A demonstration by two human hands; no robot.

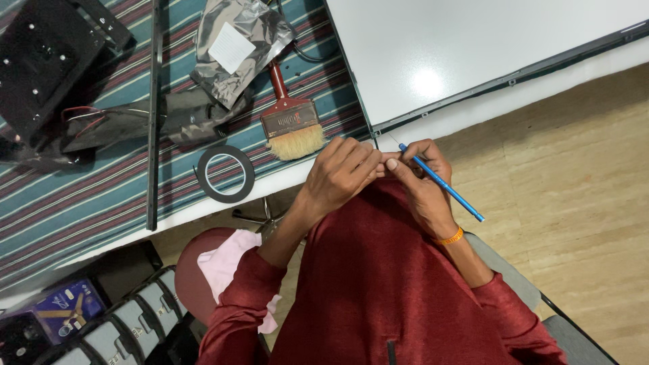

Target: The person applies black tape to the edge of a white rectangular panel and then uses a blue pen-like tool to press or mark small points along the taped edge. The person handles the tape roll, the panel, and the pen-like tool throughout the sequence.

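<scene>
Just off the table edge, above our lap, our two hands meet. Our right hand (pixel 422 177) pinches a thin blue tool (pixel 443 183) like a pen, its long handle slanting down over the wrist with the orange band (pixel 449 238). The tool's fine tip points at the fingertips of our left hand (pixel 341 169), which are curled narrow and pressed together; whatever they may hold is too small or too hidden for us to make out. A hair-thin line rises from the tip, but we cannot tell what it is.

On the striped cloth (pixel 81 203), near our left hand, lies a paint brush (pixel 291 125) with a red handle and pale bristles, and beside it a black ring of tape (pixel 226 174). A crumpled silver bag (pixel 240 47) lies further back, partly over the brush handle. A black metal part (pixel 47 61) is cut off by the frame's corner. A large white panel (pixel 473 47) runs out of view at the top.
</scene>
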